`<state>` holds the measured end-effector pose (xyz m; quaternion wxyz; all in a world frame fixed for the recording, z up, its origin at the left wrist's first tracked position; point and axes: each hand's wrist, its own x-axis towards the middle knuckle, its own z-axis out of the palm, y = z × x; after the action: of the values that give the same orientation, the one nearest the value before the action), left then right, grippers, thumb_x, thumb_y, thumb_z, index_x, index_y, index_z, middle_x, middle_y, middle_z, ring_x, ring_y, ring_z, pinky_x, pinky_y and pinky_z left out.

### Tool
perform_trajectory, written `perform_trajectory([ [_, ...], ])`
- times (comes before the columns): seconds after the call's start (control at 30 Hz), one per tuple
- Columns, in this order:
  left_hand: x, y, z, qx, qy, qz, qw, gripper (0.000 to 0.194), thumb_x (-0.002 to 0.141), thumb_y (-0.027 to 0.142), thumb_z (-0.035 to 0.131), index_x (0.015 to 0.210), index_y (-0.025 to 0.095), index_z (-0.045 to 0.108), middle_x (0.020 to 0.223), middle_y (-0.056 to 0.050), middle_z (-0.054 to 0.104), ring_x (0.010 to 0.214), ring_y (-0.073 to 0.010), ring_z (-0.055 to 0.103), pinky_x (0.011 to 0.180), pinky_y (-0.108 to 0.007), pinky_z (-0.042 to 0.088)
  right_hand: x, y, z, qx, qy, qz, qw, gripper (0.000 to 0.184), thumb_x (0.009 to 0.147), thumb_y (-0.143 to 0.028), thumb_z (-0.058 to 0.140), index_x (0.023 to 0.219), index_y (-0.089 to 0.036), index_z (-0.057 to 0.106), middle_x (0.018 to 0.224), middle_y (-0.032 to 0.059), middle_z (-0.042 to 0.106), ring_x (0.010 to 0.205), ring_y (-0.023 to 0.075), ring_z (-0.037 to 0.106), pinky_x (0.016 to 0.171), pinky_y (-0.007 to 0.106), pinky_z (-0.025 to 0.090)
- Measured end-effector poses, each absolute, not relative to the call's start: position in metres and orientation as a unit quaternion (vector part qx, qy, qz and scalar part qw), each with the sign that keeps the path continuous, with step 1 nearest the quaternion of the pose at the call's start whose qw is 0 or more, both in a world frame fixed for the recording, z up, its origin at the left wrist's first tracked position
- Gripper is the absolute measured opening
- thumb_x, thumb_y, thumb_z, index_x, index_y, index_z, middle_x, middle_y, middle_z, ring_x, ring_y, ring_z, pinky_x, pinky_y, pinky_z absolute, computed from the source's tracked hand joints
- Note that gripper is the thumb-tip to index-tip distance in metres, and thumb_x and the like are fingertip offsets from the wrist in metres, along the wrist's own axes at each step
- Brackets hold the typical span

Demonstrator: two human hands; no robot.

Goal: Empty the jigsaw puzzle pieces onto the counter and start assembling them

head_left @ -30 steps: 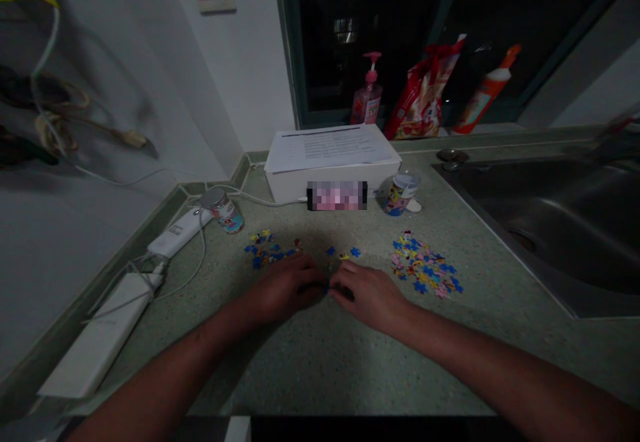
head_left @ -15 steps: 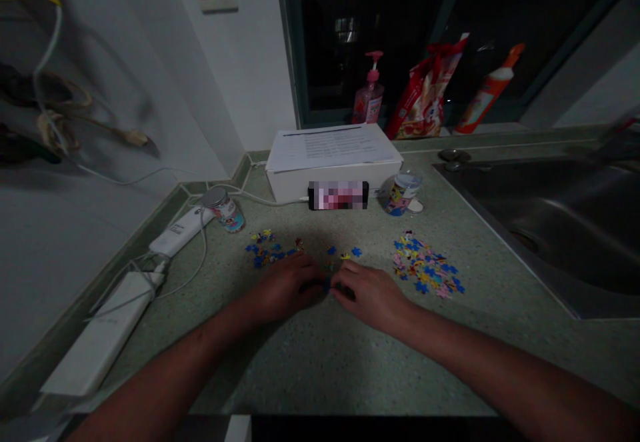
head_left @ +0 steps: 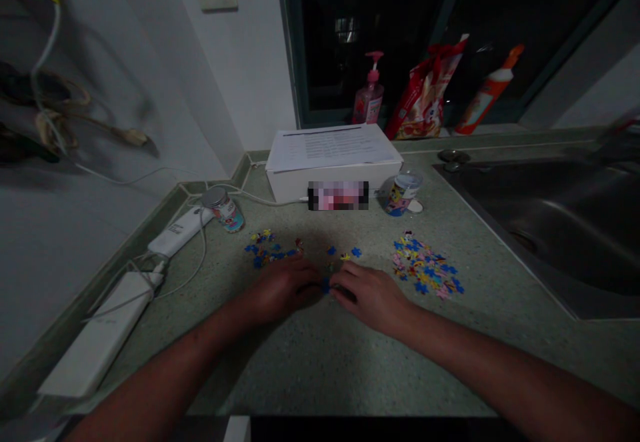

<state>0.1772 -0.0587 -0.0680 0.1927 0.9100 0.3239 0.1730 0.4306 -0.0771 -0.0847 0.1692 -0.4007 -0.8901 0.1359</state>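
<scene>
Both of my hands meet low over the counter around a small blue jigsaw puzzle piece. My left hand has its fingers pinched at the piece's left side. From the right, my right hand pinches at the same piece; fingertips partly hide it. Just beyond the hands lie a few loose pieces, among them a blue puzzle piece and a yellow puzzle piece. A small puzzle pile spreads past my left hand, and a larger multicoloured puzzle pile lies right of my right hand.
A white box with a printed sheet stands behind, a phone leaning on it. Two printed canisters flank it. White power strips with cables run along the left; a steel sink is at right.
My left hand has shifted very slightly left, and a little more of the blue piece shows between the fingertips. The piles and other objects have stayed put.
</scene>
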Motion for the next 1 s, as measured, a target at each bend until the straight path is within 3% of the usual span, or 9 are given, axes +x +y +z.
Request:
perform_trajectory([
  [0.33, 0.172, -0.06, -0.062, 0.934, 0.272, 0.17, 0.16, 0.022, 0.11, 0.026, 0.059, 0.114, 0.021, 0.08, 0.112, -0.007, 0.08, 0.099, -0.0214, 0.072, 0.095, -0.039, 0.057, 0.435, -0.079, -0.085, -0.378, -0.905, 0.111, 0.16, 0.021, 0.105, -0.025, 0.063, 0.121, -0.023, 0.077, 0.098, 0.005, 0.07, 0.082, 0.0194, 0.071, 0.068, 0.03, 0.052],
  [1.0, 0.178, -0.062, -0.053, 0.942, 0.254, 0.171, 0.137, 0.028, 0.112, 0.023, 0.052, 0.111, 0.021, 0.08, 0.11, -0.008, 0.079, 0.1, -0.0216, 0.072, 0.092, -0.038, 0.056, 0.433, -0.079, -0.083, -0.382, -0.907, 0.104, 0.143, 0.017, 0.105, -0.023, 0.061, 0.113, -0.022, 0.076, 0.096, 0.005, 0.07, 0.081, 0.019, 0.069, 0.068, 0.03, 0.051],
])
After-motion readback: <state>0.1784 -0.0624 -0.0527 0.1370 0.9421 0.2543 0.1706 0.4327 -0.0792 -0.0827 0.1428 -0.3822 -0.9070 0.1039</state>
